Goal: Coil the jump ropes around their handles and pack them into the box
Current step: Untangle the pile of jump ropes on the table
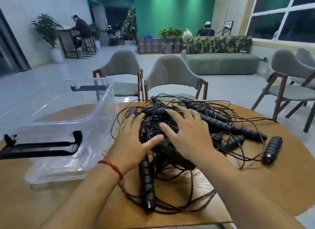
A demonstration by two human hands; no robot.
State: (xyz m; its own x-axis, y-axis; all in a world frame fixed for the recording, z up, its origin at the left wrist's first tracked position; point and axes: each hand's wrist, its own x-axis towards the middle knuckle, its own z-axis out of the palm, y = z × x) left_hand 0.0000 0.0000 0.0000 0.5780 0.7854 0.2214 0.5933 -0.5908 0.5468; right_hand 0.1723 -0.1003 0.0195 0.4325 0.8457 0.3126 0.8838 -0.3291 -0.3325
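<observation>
Right of the clear plastic box [95, 119], we rest our left hand [133, 143] and right hand [185, 136], fingers spread flat, on the tangled black jump ropes [221, 124].

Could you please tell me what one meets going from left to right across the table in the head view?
First the clear plastic box, then the left hand, the right hand, and finally the lone black handle.

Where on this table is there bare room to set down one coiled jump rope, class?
Bare tabletop lies at the near edge, in front of the clear box, and on the right beyond the lone handle. The middle is crowded with the rope tangle.
</observation>
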